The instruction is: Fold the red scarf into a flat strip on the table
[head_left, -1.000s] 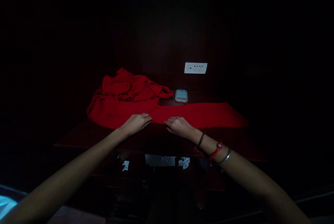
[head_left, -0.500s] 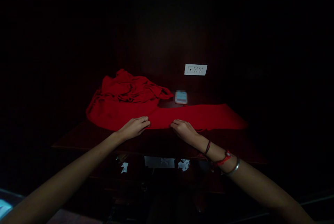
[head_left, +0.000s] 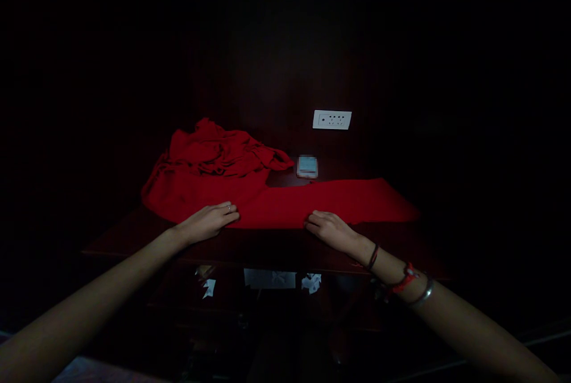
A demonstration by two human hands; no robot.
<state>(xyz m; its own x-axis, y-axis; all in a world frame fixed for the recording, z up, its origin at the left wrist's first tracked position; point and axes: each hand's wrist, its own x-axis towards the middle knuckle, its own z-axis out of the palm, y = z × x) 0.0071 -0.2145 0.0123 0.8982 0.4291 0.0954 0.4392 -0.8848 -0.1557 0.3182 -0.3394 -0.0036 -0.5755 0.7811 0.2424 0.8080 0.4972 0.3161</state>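
Observation:
A red cloth (head_left: 272,207) lies along a dark table, flat toward the right and bunched into a crumpled heap at the back left. My left hand (head_left: 210,221), with a ring on one finger, is closed on the cloth's near edge left of centre. Farther right, my right hand (head_left: 328,229) pinches the same near edge; bracelets circle its wrist and forearm. The fingertips of both hands are partly hidden against the fabric.
Behind the cloth stands a small pale, blurred square item (head_left: 307,166). A white socket plate (head_left: 332,119) is on the dark wall. Below the front edge of the table (head_left: 134,252) are pale paper pieces (head_left: 270,278). Surroundings are very dark.
My hands have moved apart along the near edge, the left one leftward and the right one rightward. The edge between them looks straighter. The view has shifted slightly.

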